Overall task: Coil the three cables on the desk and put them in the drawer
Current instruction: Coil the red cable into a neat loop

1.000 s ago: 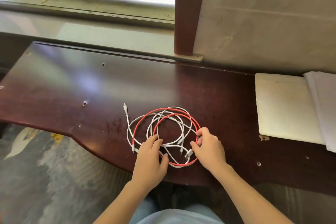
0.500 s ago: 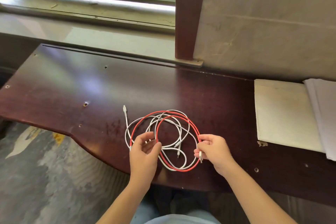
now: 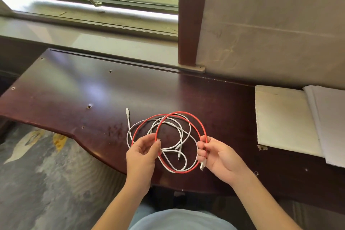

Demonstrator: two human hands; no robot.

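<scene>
A red cable (image 3: pixel 194 120) forms two loops over the dark wooden desk (image 3: pixel 74 89), lifted near the front edge. My left hand (image 3: pixel 142 152) pinches the left side of the loops between thumb and fingers. My right hand (image 3: pixel 218 157) grips the right side, with the cable's metal USB plug (image 3: pixel 202 166) hanging below the fingers. White cables (image 3: pixel 179 130) lie tangled on the desk beneath and inside the red loops, one end plug (image 3: pixel 127 111) stretching out to the left. No drawer is in view.
A cream folder (image 3: pixel 283 119) and a stack of white paper (image 3: pixel 330 125) lie on the desk's right side. A window sill (image 3: pixel 93 30) and a wooden post (image 3: pixel 190 17) stand behind. The desk's curved front edge (image 3: pixel 89 147) drops to patterned floor on the left.
Both hands went from pressing on the cables on the desk to lifting the red loops, the left pinching one side and the right gripping the other with the plug.
</scene>
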